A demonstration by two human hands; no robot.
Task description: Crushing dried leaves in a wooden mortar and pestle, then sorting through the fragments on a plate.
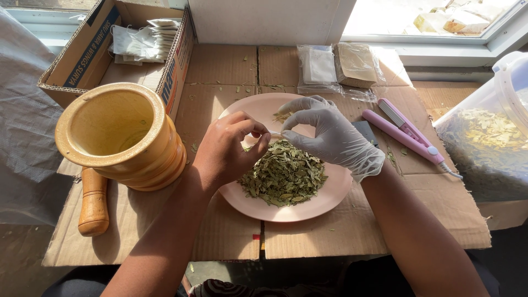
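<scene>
A pink plate [330,198] lies on flattened cardboard and carries a heap of dried green leaves [283,176]. My bare left hand [225,151] and my right hand [330,135], in a white glove, meet above the plate's far half. Between their fingertips is a small pale sachet [273,135]; both hands pinch it. Only a sliver of the sachet shows, and whether it holds leaves is hidden.
A wooden mortar [118,135] stands left, its pestle [93,203] lying beside it. A cardboard box [82,49] with white sachets sits far left. Plastic packets [338,66] lie behind the plate, a pink sealing tool [407,135] to its right, and a clear tub of leaves [489,143] at the right edge.
</scene>
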